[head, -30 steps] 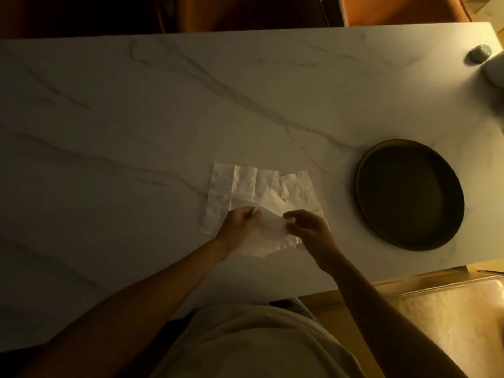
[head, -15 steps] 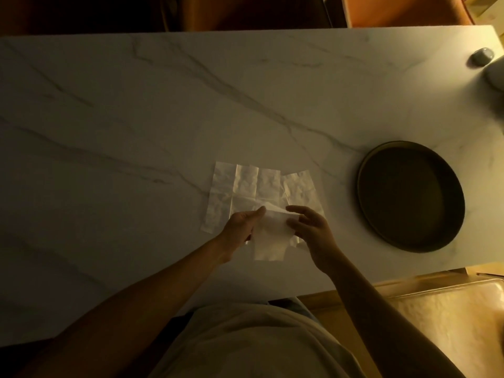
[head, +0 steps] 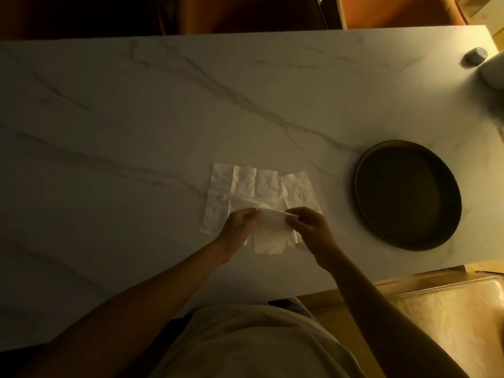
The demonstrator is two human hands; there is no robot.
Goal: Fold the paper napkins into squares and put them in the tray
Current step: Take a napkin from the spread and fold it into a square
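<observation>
Napkin in hand (head: pixel 270 233): held just above the table edge, part-folded, top edge pinched by left hand (head: pixel 240 223) on one end and right hand (head: pixel 308 223) on the other. Thumb + fingertips are closed on the paper both sides; remaining fingers curled, exact lay can't be told in this light. Lower part hangs loose.

Handling, as judged: v. light, limp, no stiffness, so shape is kept only by creases. Tears easily if pulled apart; tension to be kept low. Not slippery, dry tissue grips fine. Best taken at corners/edge ends, w/ folds pressed flat on the table, not mid-air.

More napkins (head: pixel 245 192) are laid flat, unfolded and overlapping, just beyond the hands; crease grid visible, wrinkled.

Tray (head: pixel 365 203): round, dark, low rim, nothing seen in it, to the right of the napkins, near but apart. No folded squares placed yet, so task is judged early.

Surface: white marble-look table (head: pixel 136 118), smooth, hard. Small grey object (head: pixel 476 55) at far right corner. Room dim, warm light; chairs (head: pixel 395 12) beyond far edge.
</observation>
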